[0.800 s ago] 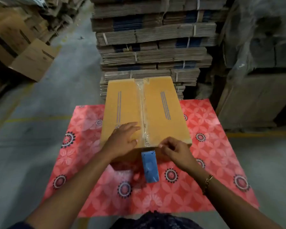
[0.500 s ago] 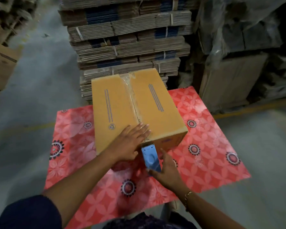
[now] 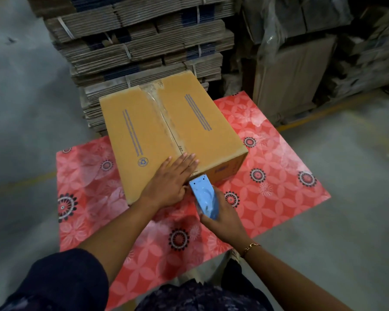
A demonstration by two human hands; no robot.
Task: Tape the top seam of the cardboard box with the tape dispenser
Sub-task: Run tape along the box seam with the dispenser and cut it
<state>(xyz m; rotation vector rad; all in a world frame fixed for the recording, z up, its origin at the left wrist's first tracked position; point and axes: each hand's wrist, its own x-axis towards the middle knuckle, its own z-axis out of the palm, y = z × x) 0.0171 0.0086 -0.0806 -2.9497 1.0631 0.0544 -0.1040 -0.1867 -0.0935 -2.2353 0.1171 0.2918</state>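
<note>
Cardboard, tan and closed, the box point(image 3: 166, 135) sits on a worktop point(image 3: 279, 176) covered in red floral-patterned sheet, with clear tape point(image 3: 164, 117) running along its top seam from the far edge toward the near one. The left hand point(image 3: 170, 181) lies flat with fingers spread on the box's near top edge, pressing at the end of the seam and gripping nothing. Just to its right, the right hand point(image 3: 222, 217) is wrapped around a blue tape dispenser point(image 3: 204, 197), whose toothed tip touches the box's near side just below the top edge. Behind the box stand bundles of flattened cartons point(image 3: 139, 41).
</note>
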